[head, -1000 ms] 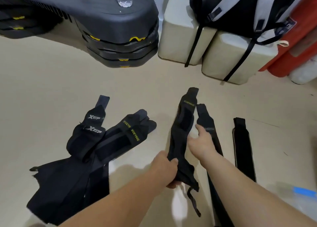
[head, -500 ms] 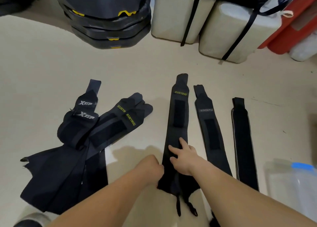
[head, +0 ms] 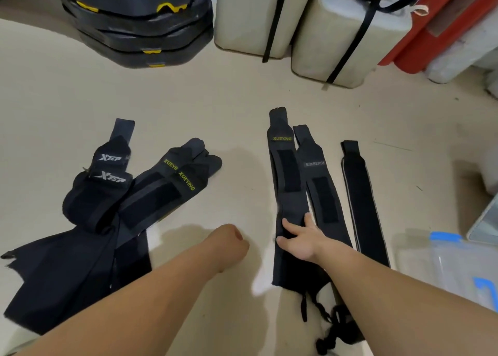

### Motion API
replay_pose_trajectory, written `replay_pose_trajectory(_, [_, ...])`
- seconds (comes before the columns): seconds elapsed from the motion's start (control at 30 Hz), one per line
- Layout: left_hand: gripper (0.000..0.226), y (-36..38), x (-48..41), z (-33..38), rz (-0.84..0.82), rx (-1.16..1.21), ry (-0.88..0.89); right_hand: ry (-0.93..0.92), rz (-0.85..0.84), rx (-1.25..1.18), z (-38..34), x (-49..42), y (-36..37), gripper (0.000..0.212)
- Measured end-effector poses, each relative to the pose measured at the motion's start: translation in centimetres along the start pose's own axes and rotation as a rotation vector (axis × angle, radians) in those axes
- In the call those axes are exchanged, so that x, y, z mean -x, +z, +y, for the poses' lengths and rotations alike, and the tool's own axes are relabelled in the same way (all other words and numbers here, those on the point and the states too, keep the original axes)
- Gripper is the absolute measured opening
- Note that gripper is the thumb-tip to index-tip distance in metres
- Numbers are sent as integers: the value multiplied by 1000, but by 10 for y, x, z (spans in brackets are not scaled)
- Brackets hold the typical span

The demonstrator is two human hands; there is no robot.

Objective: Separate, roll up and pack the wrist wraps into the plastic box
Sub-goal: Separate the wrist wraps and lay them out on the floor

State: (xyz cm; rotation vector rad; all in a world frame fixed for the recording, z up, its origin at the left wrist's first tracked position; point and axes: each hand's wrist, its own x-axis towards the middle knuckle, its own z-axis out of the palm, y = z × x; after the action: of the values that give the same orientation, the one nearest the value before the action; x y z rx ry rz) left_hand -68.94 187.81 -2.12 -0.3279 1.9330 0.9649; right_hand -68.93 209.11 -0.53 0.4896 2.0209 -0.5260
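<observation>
Three black wrist wraps lie stretched out side by side on the beige floor: a XUEYING wrap (head: 287, 167), a BOKEERSI wrap (head: 320, 183) and a plain wrap (head: 359, 194). My right hand (head: 301, 237) rests with straight fingers on the lower part of the XUEYING wrap. My left hand (head: 231, 244) hovers over bare floor left of it, fingers curled under, holding nothing. To the left lies a tangled pile: two XTEP wraps (head: 99, 188) and two more XUEYING wraps (head: 164, 191). The clear plastic box (head: 469, 272) with blue clips sits at the lower right.
Stacked black step platforms (head: 140, 24) stand at the back left. Two beige blocks (head: 334, 40) with black backpack straps hanging over them stand at the back centre. A red object (head: 442, 32) leans at the back right.
My left hand has let go of the XUEYING wrap and drawn away to the left. The wrap now lies flat beside the BOKEERSI wrap, my right hand still pressing it.
</observation>
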Motion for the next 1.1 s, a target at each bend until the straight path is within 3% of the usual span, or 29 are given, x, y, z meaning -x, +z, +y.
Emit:
replay_pose_trajectory(0.13, [19, -9, 4, 4, 60, -137, 68, -2, -34, 146, -24, 3, 9, 74])
replay_pose_trajectory(0.3, [22, -54, 7, -5, 295, -104, 128, -40, 240, 246, -74, 2, 8, 46])
replay_pose_trajectory(0.4, [18, -97, 8, -18, 460, -77, 153, -187, 235, 53, -119, -1, 7, 40])
replay_pose_trajectory(0.57, [15, -162, 21, -52, 662, -28, 42, -262, 35, -340, -183, 8, 34, 32])
replay_pose_trajectory(0.7, [20, -179, 23, -80, 508, -36, -73, -231, -41, -344, -202, 11, 53, 33])
replay_pose_trajectory(0.83, [64, -167, 20, -90, 389, -244, -72, -50, -81, -687, -206, 4, 61, 28])
replay_pose_trajectory(0.93, [77, -166, 16, -92, 397, -340, -54, 6, -53, -825, -207, -1, 60, 31])
replay_pose_trajectory(1.1, [66, -162, 23, -90, 240, -49, -12, 133, -111, -857, -202, -3, 66, 36])
